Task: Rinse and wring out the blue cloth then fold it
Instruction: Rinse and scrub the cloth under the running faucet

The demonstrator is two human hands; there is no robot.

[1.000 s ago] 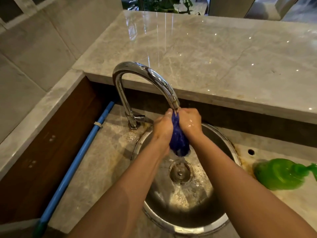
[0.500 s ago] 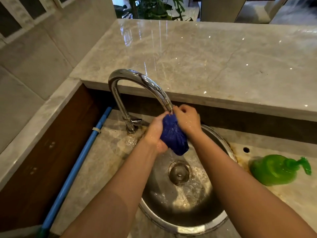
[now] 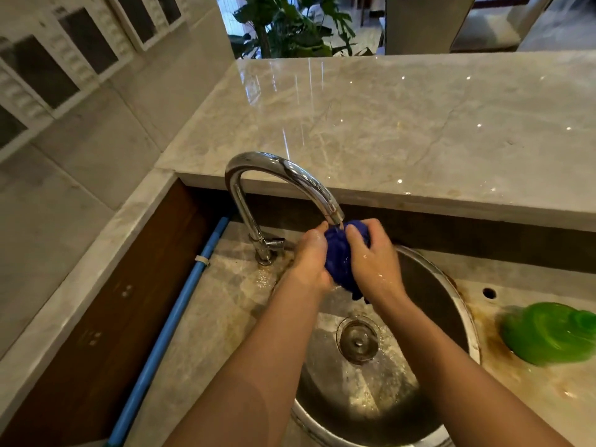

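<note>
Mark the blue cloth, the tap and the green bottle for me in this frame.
blue cloth (image 3: 338, 256), head view, wet bunched middle.
tap (image 3: 290, 172), head view, top of the chrome arch.
green bottle (image 3: 548, 333), head view, middle of its body.

The cloth (image 3: 338, 256) is held between the left hand (image 3: 309, 258) and right hand (image 3: 375, 264), with the faucet spout (image 3: 332, 212) just above the grip, the sink drain (image 3: 357, 341) below it, the pipe (image 3: 181, 304) left and the bottle (image 3: 548, 333) well to its right.
</note>
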